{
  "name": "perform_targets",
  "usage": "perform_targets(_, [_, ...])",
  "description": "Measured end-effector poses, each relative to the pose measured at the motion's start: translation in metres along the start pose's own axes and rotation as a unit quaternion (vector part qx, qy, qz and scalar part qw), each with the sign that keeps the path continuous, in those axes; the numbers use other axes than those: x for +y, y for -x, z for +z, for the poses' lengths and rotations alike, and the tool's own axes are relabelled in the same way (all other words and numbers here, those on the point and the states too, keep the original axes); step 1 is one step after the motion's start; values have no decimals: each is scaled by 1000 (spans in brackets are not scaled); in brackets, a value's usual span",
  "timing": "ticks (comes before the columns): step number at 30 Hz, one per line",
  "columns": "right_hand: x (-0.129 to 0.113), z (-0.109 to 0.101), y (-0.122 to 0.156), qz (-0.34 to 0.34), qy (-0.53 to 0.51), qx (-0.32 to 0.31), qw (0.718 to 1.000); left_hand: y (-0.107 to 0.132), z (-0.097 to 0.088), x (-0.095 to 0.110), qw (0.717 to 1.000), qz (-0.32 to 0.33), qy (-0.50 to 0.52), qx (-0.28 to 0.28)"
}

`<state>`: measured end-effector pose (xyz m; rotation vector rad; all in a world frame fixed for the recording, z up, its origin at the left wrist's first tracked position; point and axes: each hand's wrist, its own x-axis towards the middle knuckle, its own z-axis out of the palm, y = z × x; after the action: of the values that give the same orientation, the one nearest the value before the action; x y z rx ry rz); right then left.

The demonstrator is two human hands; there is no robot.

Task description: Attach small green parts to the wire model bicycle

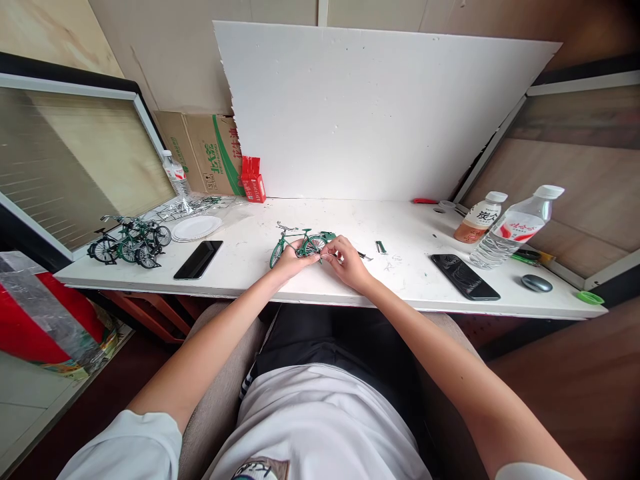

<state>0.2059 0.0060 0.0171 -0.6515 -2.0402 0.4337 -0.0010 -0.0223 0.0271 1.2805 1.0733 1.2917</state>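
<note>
A small green model bicycle [276, 254] stands upright over the white table, its front wheel to the left. My left hand [294, 261] is closed around the lower middle of its frame. At the rear wheel, my right hand [346, 262] is closed in a pinch, thumb and forefinger together close to the wheel's hub. Whatever lies between those fingertips is too small to make out. Just right of my right hand lie a thin dark tool [365, 256] and a small green part [381, 247].
Several finished-looking model bicycles [131, 241] cluster at the left, near white plates [197, 227] and a phone [199, 259]. Another phone [465, 277], a water bottle [517, 227], a drink bottle [481, 217] and a mouse [537, 283] occupy the right. A white board [380, 113] leans behind.
</note>
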Motion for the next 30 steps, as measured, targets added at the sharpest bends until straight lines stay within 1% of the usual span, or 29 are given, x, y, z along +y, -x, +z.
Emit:
perform_targets(10, [4, 1, 1, -10, 11, 3, 1000, 0, -1, -1, 1000, -8, -11, 4])
perform_targets(21, [3, 0, -1, 31, -21, 25, 999, 1, -1, 0, 1000, 15, -27, -5])
perform_targets(30, [6, -1, 0, 67, -60, 16, 996, -1, -1, -2, 999, 24, -40, -13])
